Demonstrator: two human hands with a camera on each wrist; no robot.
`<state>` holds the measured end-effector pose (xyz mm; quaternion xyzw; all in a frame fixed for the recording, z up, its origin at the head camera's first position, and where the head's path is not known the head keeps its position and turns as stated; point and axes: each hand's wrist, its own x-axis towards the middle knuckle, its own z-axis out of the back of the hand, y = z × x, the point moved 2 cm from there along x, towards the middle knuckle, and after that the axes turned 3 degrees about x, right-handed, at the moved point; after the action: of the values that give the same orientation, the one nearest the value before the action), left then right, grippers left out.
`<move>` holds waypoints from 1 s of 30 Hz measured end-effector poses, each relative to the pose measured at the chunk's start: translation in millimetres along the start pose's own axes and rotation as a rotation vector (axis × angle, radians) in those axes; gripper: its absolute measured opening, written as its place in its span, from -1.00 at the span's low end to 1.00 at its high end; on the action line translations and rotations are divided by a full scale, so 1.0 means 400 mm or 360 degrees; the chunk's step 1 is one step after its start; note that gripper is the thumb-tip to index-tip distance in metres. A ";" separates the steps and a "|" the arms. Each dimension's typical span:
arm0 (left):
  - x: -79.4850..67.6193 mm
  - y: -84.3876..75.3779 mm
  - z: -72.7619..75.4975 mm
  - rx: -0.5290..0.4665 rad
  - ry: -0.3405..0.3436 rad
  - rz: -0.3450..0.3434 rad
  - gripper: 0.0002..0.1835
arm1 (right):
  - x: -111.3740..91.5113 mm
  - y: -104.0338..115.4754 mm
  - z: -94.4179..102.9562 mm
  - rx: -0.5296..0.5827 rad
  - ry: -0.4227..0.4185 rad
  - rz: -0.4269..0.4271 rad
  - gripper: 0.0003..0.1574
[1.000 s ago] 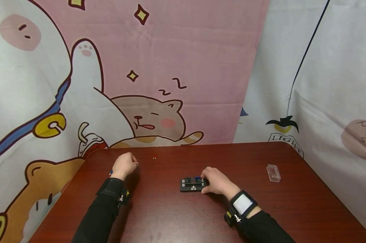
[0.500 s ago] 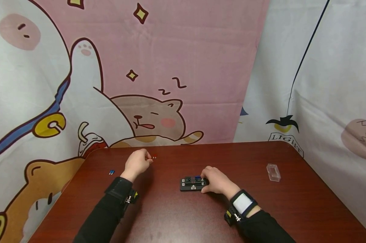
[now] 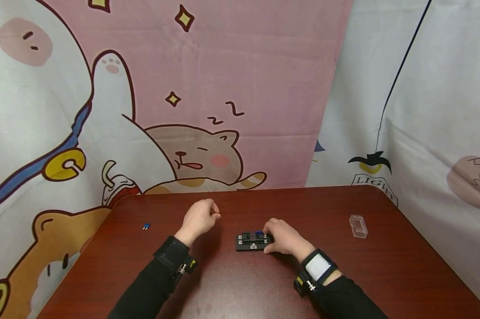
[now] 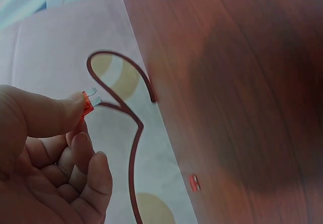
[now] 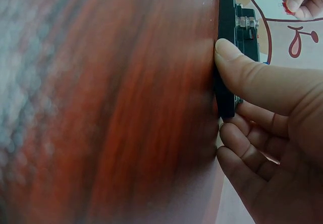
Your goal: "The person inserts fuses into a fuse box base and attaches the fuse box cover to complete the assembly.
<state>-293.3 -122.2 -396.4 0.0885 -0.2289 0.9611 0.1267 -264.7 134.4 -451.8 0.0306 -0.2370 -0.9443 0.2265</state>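
My left hand (image 3: 200,218) pinches a red blade fuse (image 4: 88,104) between thumb and index finger, with its silver prongs pointing outward. It is above the table, left of the black fuse block (image 3: 251,242). My right hand (image 3: 284,238) grips the block's right end, thumb at the near side and the fingers behind. Metal terminals (image 5: 247,21) stand along the block, and a blue piece (image 3: 259,232) shows on its top near the right fingers. A second red blade fuse (image 4: 195,183) lies on the table; in the head view the left hand hides it.
A blue blade fuse (image 3: 146,226) lies at the left of the brown table (image 3: 232,283). Toward the right edge sits a small clear plastic box (image 3: 358,226). A printed cloth (image 3: 264,88) hangs right behind the table's far edge.
My left hand has moved right from beside the blue fuse, picked up a red fuse at the back, and carried it toward the block. The right hand and block have stayed put.
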 end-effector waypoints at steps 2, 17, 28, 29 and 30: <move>-0.003 -0.014 -0.009 -0.0012 0.0015 -0.0011 -0.80 | 0.000 0.001 0.000 0.0000 0.0000 0.0001 -0.47; -0.019 -0.088 -0.071 -0.0066 0.0053 -0.0200 -0.82 | 0.000 -0.002 -0.001 -0.0002 -0.0007 0.0013 -0.47; -0.022 -0.145 -0.118 -0.0062 0.0105 -0.0326 -0.81 | -0.001 0.002 0.004 -0.0002 -0.0035 0.0053 -0.48; -0.022 -0.150 -0.121 -0.0059 0.0110 -0.0338 -0.81 | -0.001 0.002 0.004 -0.0006 -0.0037 0.0056 -0.48; -0.023 -0.154 -0.124 -0.0057 0.0115 -0.0350 -0.81 | -0.002 0.002 0.004 -0.0010 -0.0040 0.0060 -0.49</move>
<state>-272.6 -48.0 -416.7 0.0760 -0.2302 0.9398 0.2410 -264.0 134.7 -449.8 0.0134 -0.2373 -0.9409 0.2412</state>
